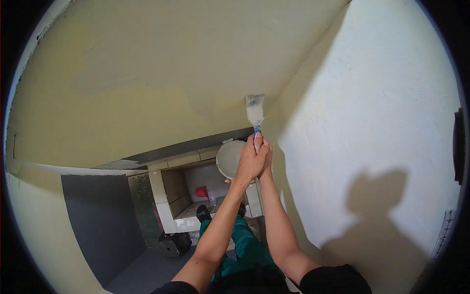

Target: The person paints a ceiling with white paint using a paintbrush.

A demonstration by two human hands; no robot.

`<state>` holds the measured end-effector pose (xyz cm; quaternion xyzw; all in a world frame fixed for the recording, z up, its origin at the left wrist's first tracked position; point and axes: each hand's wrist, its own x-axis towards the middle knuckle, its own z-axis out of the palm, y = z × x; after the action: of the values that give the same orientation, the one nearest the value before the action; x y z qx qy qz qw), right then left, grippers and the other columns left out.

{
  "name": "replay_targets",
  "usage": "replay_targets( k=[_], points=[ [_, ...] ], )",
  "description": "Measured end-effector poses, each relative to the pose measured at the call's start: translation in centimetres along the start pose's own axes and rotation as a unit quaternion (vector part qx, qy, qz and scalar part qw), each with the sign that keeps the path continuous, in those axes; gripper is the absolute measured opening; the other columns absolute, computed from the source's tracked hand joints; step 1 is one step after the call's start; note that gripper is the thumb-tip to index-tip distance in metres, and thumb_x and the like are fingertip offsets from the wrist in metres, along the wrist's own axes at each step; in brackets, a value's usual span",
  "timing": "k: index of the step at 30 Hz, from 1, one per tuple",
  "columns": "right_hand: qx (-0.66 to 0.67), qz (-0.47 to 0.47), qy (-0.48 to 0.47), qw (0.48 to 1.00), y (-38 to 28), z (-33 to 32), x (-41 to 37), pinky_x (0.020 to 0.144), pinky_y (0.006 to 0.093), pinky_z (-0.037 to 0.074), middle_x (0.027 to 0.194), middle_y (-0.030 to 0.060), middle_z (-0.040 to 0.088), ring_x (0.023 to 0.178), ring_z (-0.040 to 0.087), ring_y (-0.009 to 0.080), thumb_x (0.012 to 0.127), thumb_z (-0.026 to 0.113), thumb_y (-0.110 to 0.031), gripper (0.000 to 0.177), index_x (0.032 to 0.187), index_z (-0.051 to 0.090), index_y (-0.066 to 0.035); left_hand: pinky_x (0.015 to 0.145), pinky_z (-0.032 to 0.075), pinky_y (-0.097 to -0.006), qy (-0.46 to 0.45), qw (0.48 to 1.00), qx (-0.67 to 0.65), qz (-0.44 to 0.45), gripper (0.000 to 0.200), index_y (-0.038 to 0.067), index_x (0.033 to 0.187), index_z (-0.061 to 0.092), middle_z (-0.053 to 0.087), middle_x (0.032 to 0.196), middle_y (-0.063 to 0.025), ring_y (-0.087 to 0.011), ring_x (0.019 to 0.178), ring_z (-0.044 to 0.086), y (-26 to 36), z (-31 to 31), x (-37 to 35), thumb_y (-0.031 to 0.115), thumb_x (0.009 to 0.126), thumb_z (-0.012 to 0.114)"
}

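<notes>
The broad-bladed scraper (254, 110) is sitting just above the middle of the frame. Its pale, smeared blade is lying flat against the yellow wall (147, 73), close to the corner where that wall is meeting the white wall (382, 98). The blade is pointing away from the person and the blue handle is running back into the hands. This is probably letting the flat edge bear evenly on the surface.

The left hand (248, 164) and the right hand (267, 156) are pressed together, both clamped around the handle, one wrapping over the other. The two-handed grip with both arms stretched out is likely adding force and steadying the blade.

Just left of the hands, a round pale tub (228, 158) is showing below them, and it looks to be within easy reach. Lower down, the green trousers (245, 245) and a dark shoe (202, 213) are standing by a tiled ledge (164, 206), with a small red container (201, 192) in the recess. The grey floor (137, 269) is filling the lower left of the frame, and a shadow (374, 220) is falling across the lower right of the white wall.
</notes>
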<state>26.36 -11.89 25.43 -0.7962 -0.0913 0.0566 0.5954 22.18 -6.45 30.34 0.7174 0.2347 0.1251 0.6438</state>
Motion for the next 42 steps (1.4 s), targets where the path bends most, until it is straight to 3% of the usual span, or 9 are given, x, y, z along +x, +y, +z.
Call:
replay_targets(
  k=[6, 9, 12, 15, 24, 29, 33, 36, 42],
  points=[
    [-0.072, 0.055, -0.037, 0.995, 3.9, 0.4, -2.3, 0.054, 0.0397, 0.038, 0.060, 0.0087, 0.054, 0.058, 0.047, 0.0171, 0.103, 0.046, -0.040, 0.052, 0.075, 0.055, 0.002, 0.092, 0.048, -0.0393, -0.039, 0.993, -0.005, -0.110, 0.049, -0.006, 0.120, 0.056, 0.066, 0.107, -0.0249, -0.0362, 0.101, 0.065, -4.5, 0.2, -1.0, 0.035, 0.092, 0.058],
    [-0.080, 0.096, -0.043, 0.991, 5.0, 1.2, -2.6, 0.056, 0.0438, 0.040, 0.061, 0.0171, 0.056, 0.058, 0.051, 0.0209, 0.103, 0.044, -0.041, 0.055, 0.074, 0.056, 0.005, 0.090, 0.048, -0.0398, -0.040, 0.987, -0.021, -0.152, 0.050, -0.006, 0.120, 0.056, 0.066, 0.106, -0.0248, -0.0361, 0.100, 0.065, -5.1, -0.2, -1.0, 0.035, 0.092, 0.057],
    [-0.087, 0.089, -0.046, 0.991, 4.3, 1.8, -1.2, 0.066, 0.0510, 0.043, 0.075, 0.0264, 0.063, 0.068, 0.058, 0.0443, 0.101, 0.042, -0.043, 0.057, 0.079, 0.061, 0.006, 0.094, 0.048, -0.0469, -0.048, 0.991, 0.026, -0.123, 0.053, 0.000, 0.124, 0.059, 0.062, 0.124, -0.0261, -0.0398, 0.113, 0.062, -5.1, -0.7, 0.2, 0.044, 0.095, 0.058],
    [-0.040, 0.039, -0.032, 0.998, 1.8, 1.6, -0.4, 0.064, 0.0482, 0.043, 0.069, 0.0225, 0.061, 0.063, 0.057, 0.0363, 0.101, 0.043, -0.043, 0.057, 0.078, 0.060, 0.006, 0.084, 0.050, -0.0434, -0.023, 0.998, -0.031, -0.058, 0.038, -0.004, 0.112, 0.056, 0.065, 0.099, -0.0266, -0.0418, 0.094, 0.064, -2.0, -1.6, 0.6, 0.028, 0.092, 0.059],
    [0.044, -0.040, 0.021, 0.998, -8.9, -1.9, -2.4, 0.059, 0.0373, 0.041, 0.067, 0.0085, 0.054, 0.063, 0.047, 0.0186, 0.103, 0.048, -0.038, 0.046, 0.081, 0.057, 0.002, 0.087, 0.049, -0.0411, -0.053, 0.991, -0.026, 0.120, 0.048, -0.004, 0.121, 0.054, 0.065, 0.102, -0.0233, -0.0370, 0.097, 0.064, 7.3, -3.7, -3.1, 0.033, 0.092, 0.062],
    [0.118, -0.068, 0.029, 0.990, -3.7, 0.3, -0.7, 0.056, 0.0320, 0.037, 0.066, -0.0016, 0.050, 0.063, 0.042, 0.0116, 0.104, 0.050, -0.036, 0.043, 0.080, 0.056, 0.000, 0.090, 0.048, -0.0413, -0.019, 0.993, -0.040, 0.109, 0.047, -0.004, 0.120, 0.054, 0.065, 0.105, -0.0241, -0.0370, 0.099, 0.064, 3.5, -2.1, -1.7, 0.033, 0.092, 0.061],
    [0.052, -0.054, 0.004, 0.997, 3.0, 2.7, 0.7, 0.058, 0.0382, 0.042, 0.065, 0.0101, 0.054, 0.060, 0.047, 0.0202, 0.102, 0.048, -0.043, 0.050, 0.079, 0.057, 0.001, 0.094, 0.048, -0.0480, -0.030, 0.977, 0.073, 0.198, 0.054, -0.005, 0.122, 0.058, 0.062, 0.122, -0.0273, -0.0415, 0.112, 0.061, -7.0, -1.4, 2.5, 0.043, 0.096, 0.056],
    [0.056, 0.027, -0.003, 0.998, 8.2, 4.0, -0.6, 0.061, 0.0441, 0.042, 0.065, 0.0182, 0.056, 0.060, 0.051, 0.0285, 0.102, 0.045, -0.046, 0.057, 0.076, 0.056, 0.004, 0.086, 0.049, -0.0444, -0.030, 0.999, 0.012, 0.021, 0.037, -0.003, 0.107, 0.056, 0.065, 0.100, -0.0264, -0.0425, 0.096, 0.064, -8.4, -0.9, 1.1, 0.031, 0.092, 0.058],
    [-0.021, 0.102, 0.002, 0.995, 9.5, 4.6, -2.3, 0.062, 0.0454, 0.042, 0.065, 0.0218, 0.058, 0.061, 0.054, 0.0309, 0.102, 0.044, -0.043, 0.059, 0.074, 0.057, 0.007, 0.092, 0.046, -0.0423, -0.088, 0.993, 0.037, -0.076, 0.052, -0.004, 0.116, 0.057, 0.065, 0.106, -0.0257, -0.0389, 0.102, 0.064, -11.1, -1.6, 1.1, 0.042, 0.092, 0.056]
  ],
)
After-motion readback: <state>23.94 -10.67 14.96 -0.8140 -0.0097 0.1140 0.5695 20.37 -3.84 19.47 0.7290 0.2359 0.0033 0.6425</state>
